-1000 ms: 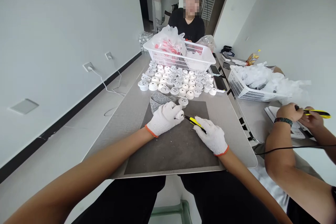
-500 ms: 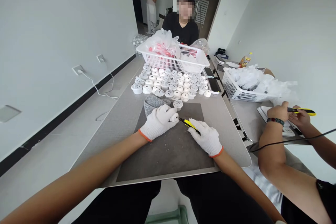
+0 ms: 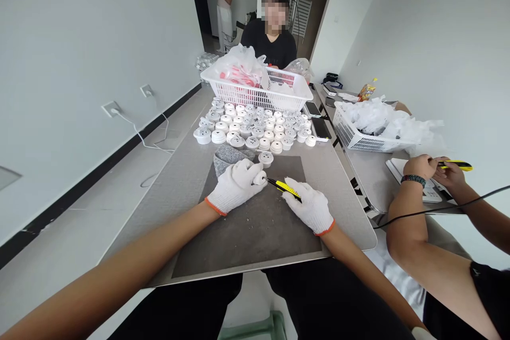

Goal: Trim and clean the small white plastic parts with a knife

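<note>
In a white knit glove, my left hand (image 3: 236, 185) grips a small round white plastic part (image 3: 260, 178) over the dark mat (image 3: 247, 239). My right hand (image 3: 309, 203), gloved too, is closed around a yellow and black utility knife (image 3: 287, 188). The knife's tip meets the side of the white part or lies right beside it; I cannot tell which. A single round white piece with dark slots (image 3: 265, 158) stands just beyond my left hand. Beside it lies a crumpled grey cloth (image 3: 231, 156), partly behind that hand.
Rows of round white parts (image 3: 255, 130) fill the table's far half, before a white basket (image 3: 258, 96) with plastic bags. Two phones (image 3: 321, 129) lie at the right edge. A co-worker's hands (image 3: 436, 170) hold another yellow knife at the side table, near a second basket (image 3: 368, 141).
The whole view has shifted slightly left. My hands keep almost the same pose, with the knife still at the white part.
</note>
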Demonstrator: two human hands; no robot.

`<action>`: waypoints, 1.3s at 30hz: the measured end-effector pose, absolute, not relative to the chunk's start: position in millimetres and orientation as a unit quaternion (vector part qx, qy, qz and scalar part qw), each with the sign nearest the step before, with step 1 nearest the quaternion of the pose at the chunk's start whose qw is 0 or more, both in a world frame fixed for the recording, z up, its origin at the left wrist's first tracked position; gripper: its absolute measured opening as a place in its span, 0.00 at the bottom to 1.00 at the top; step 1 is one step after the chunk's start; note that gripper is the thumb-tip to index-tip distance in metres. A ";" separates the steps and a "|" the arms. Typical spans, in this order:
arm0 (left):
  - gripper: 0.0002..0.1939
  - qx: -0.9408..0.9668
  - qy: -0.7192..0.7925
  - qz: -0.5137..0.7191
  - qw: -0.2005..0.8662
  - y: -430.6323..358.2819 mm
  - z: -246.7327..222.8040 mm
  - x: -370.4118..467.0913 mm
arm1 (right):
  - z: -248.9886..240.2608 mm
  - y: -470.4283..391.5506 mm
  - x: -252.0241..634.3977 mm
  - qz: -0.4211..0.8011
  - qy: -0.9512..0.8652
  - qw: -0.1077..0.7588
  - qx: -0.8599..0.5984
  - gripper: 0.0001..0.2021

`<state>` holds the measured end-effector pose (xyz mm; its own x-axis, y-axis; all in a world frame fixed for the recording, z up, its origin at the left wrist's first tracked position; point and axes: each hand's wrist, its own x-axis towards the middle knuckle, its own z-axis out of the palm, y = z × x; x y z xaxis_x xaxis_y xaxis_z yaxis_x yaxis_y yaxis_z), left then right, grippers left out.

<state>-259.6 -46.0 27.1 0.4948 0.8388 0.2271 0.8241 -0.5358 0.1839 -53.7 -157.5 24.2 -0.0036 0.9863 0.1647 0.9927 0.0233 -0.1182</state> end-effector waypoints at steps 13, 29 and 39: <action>0.23 0.875 0.464 0.135 0.038 -47.0 26.9 -260.0 | 168.9 -199.3 303.2 0.035 -0.516 0.284 -0.807 0.43; 0.22 0.880 0.445 0.164 0.033 -46.0 26.4 -262.9 | 2.6 -149.4 -44.2 -0.095 -0.688 0.196 -0.692 0.19; 0.19 0.880 0.440 0.174 0.035 -44.5 24.3 -262.9 | 5.8 -150.7 -46.5 -0.082 -0.689 0.181 -0.697 0.19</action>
